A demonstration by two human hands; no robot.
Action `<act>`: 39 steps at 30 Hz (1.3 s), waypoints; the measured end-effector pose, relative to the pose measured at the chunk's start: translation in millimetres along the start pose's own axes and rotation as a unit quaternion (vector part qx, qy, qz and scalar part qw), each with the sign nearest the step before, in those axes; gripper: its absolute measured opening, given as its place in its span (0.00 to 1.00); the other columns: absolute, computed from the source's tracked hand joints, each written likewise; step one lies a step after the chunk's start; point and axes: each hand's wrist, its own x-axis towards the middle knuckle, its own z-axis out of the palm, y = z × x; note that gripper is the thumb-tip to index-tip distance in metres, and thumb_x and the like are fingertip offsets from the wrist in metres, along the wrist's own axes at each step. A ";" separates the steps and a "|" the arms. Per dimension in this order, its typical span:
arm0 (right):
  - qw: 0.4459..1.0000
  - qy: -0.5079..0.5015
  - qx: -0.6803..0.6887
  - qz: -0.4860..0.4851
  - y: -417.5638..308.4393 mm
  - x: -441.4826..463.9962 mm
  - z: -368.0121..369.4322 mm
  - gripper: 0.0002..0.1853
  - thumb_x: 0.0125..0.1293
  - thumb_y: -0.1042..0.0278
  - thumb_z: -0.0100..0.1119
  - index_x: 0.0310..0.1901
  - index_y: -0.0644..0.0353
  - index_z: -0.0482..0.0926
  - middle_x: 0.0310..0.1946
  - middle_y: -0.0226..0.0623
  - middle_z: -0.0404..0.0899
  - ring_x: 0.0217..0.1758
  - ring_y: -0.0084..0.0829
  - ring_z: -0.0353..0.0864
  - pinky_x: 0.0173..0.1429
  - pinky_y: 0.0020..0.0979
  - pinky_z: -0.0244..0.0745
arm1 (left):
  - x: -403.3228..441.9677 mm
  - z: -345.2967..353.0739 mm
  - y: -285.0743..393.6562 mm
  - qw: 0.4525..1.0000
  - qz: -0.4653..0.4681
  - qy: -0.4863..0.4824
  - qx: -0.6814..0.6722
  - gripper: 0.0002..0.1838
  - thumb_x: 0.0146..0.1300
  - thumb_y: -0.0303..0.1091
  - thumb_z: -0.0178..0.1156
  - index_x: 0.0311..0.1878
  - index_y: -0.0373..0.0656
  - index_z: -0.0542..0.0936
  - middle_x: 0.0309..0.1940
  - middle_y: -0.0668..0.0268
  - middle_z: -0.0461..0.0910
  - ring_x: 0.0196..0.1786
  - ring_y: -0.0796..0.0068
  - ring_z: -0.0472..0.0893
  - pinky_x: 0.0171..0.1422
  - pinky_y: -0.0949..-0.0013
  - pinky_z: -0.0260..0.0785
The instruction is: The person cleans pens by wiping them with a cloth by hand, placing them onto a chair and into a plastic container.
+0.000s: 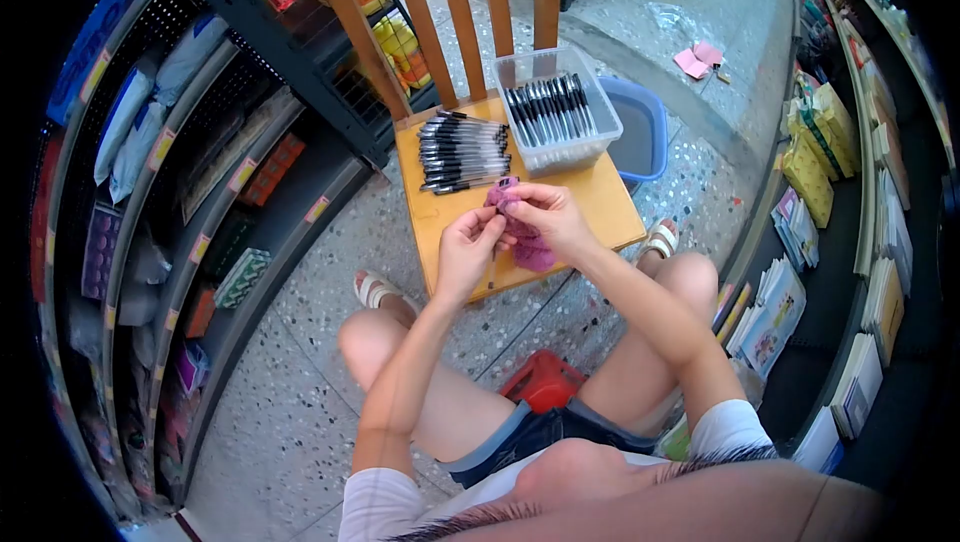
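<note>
Over the front part of a yellow wooden chair seat [600, 207], both hands meet at a crumpled purple-pink cloth [534, 256]. My right hand [553, 218] pinches its upper part between thumb and fingers. My left hand [468, 248] is closed with thumb and fingertips against the cloth's left side; any small thing between those fingertips is too small to make out. Just behind the hands, a row of black-capped clear pens [462, 152] lies on the seat. To their right, a clear plastic box [570, 157] holds more pens standing side by side.
A blue basin [650, 132] stands on the floor behind the chair. Shelves [270, 272] with packaged goods curve along the left; shelves with notebooks [770, 312] line the right. A red stool [545, 382] is beneath me. Pink paper [697, 60] lies on the floor farther off.
</note>
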 end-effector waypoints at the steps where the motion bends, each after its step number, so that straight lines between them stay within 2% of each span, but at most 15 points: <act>1: 1.000 0.015 -0.009 -0.008 -1.1 1.5 -2.1 0.09 0.61 0.76 0.57 0.43 0.65 0.80 0.37 0.28 0.79 0.35 0.16 0.75 0.41 0.20 0.73 | -1.0 2.2 -0.9 1.000 0.001 -0.001 0.001 0.12 0.63 0.29 0.57 0.46 0.31 0.75 0.31 0.65 0.80 0.31 0.80 0.79 0.33 0.80 0.70; 4: 0.997 0.056 -0.028 -0.055 -0.4 12.4 -12.2 0.08 0.61 0.76 0.57 0.43 0.65 0.79 0.35 0.28 0.79 0.34 0.16 0.75 0.40 0.20 0.73 | -4.4 -0.6 -5.2 0.996 -0.024 -0.027 0.085 0.12 0.62 0.28 0.58 0.46 0.32 0.75 0.31 0.66 0.80 0.30 0.81 0.79 0.32 0.80 0.70; 7: 0.997 0.045 -0.001 -0.064 -0.2 10.3 -6.4 0.08 0.63 0.75 0.56 0.43 0.64 0.77 0.35 0.28 0.79 0.35 0.17 0.76 0.40 0.20 0.73 | -8.0 0.3 -4.1 0.995 -0.021 -0.005 0.096 0.12 0.61 0.28 0.59 0.46 0.32 0.76 0.31 0.66 0.80 0.30 0.82 0.79 0.31 0.80 0.69; 10: 0.998 0.036 0.024 -0.048 7.2 5.7 2.0 0.07 0.64 0.75 0.54 0.43 0.63 0.75 0.36 0.30 0.78 0.35 0.18 0.76 0.39 0.20 0.74 | -10.2 -0.8 -5.7 0.996 -0.004 -0.006 0.088 0.10 0.61 0.27 0.59 0.43 0.31 0.76 0.30 0.64 0.80 0.31 0.79 0.79 0.34 0.78 0.71; 13: 0.994 -0.018 0.106 0.012 13.1 -3.9 6.8 0.07 0.65 0.76 0.52 0.43 0.64 0.75 0.35 0.30 0.78 0.34 0.19 0.76 0.37 0.22 0.74 | -9.3 -2.2 -5.9 0.997 0.009 0.015 0.076 0.09 0.61 0.27 0.59 0.41 0.31 0.76 0.30 0.64 0.80 0.30 0.79 0.79 0.34 0.77 0.71; 16: 0.998 -0.020 0.056 -0.001 18.1 -1.3 3.3 0.06 0.65 0.75 0.52 0.43 0.63 0.74 0.35 0.31 0.77 0.32 0.20 0.76 0.34 0.23 0.76 | -9.3 -2.5 -8.8 0.998 0.007 0.017 0.053 0.08 0.61 0.28 0.59 0.38 0.33 0.77 0.28 0.66 0.79 0.28 0.80 0.79 0.32 0.79 0.70; 19: 0.998 -0.047 -0.020 -0.023 22.1 0.0 1.9 0.06 0.65 0.73 0.53 0.42 0.62 0.75 0.34 0.29 0.78 0.32 0.18 0.75 0.33 0.20 0.72 | -2.6 -18.6 -0.2 0.988 -0.063 -0.030 0.137 0.09 0.61 0.29 0.59 0.40 0.33 0.77 0.28 0.66 0.79 0.28 0.80 0.79 0.34 0.78 0.71; 20: 0.997 -0.059 -0.049 -0.030 23.5 -0.1 2.1 0.06 0.65 0.72 0.53 0.42 0.61 0.76 0.34 0.28 0.78 0.32 0.16 0.75 0.33 0.18 0.71 | 0.0 -21.0 1.5 0.989 -0.038 -0.031 0.142 0.10 0.62 0.30 0.59 0.41 0.33 0.76 0.30 0.66 0.79 0.30 0.80 0.79 0.36 0.78 0.71; 23: 0.995 -0.069 -0.059 0.028 17.6 -3.9 5.9 0.06 0.66 0.72 0.53 0.42 0.60 0.76 0.34 0.27 0.78 0.33 0.15 0.74 0.35 0.18 0.69 | 1.3 -29.1 10.8 0.986 0.034 -0.021 0.161 0.13 0.63 0.33 0.58 0.45 0.34 0.75 0.36 0.65 0.79 0.37 0.79 0.78 0.43 0.77 0.70; 24: 0.995 -0.062 -0.049 0.059 17.0 -4.0 5.2 0.06 0.66 0.71 0.53 0.41 0.60 0.76 0.34 0.26 0.78 0.35 0.14 0.74 0.39 0.18 0.69 | -0.4 -24.7 17.3 0.991 0.010 -0.029 0.129 0.15 0.64 0.35 0.56 0.49 0.34 0.75 0.40 0.66 0.78 0.42 0.80 0.76 0.48 0.77 0.68; 27: 0.992 -0.096 -0.057 0.051 11.3 -5.7 8.0 0.06 0.66 0.71 0.52 0.41 0.61 0.76 0.34 0.26 0.78 0.36 0.15 0.74 0.41 0.19 0.70 | 8.3 -29.4 14.6 1.000 -0.010 -0.029 0.006 0.15 0.66 0.36 0.54 0.50 0.35 0.75 0.40 0.68 0.78 0.42 0.81 0.75 0.49 0.76 0.67; 31: 0.988 -0.123 -0.070 0.058 9.4 -8.5 10.8 0.06 0.66 0.71 0.52 0.41 0.61 0.76 0.35 0.26 0.78 0.37 0.15 0.74 0.43 0.20 0.70 | 9.8 -30.6 17.9 0.997 -0.056 -0.041 -0.033 0.14 0.66 0.35 0.54 0.49 0.37 0.77 0.38 0.70 0.78 0.40 0.83 0.74 0.49 0.79 0.65; 36: 0.988 -0.127 -0.052 0.076 10.0 -9.0 10.8 0.06 0.66 0.71 0.52 0.41 0.61 0.75 0.35 0.26 0.77 0.37 0.15 0.74 0.42 0.20 0.70 | 11.3 -33.4 13.1 0.998 -0.038 -0.006 -0.056 0.13 0.63 0.36 0.58 0.47 0.40 0.79 0.34 0.74 0.78 0.35 0.88 0.72 0.41 0.82 0.62; 39: 0.983 -0.153 -0.066 0.076 12.4 -7.8 7.6 0.07 0.65 0.72 0.53 0.42 0.61 0.75 0.36 0.28 0.78 0.39 0.16 0.76 0.45 0.20 0.71 | 13.2 -36.4 10.0 0.997 -0.027 0.030 -0.068 0.11 0.62 0.37 0.59 0.43 0.41 0.80 0.32 0.76 0.78 0.31 0.91 0.69 0.37 0.83 0.59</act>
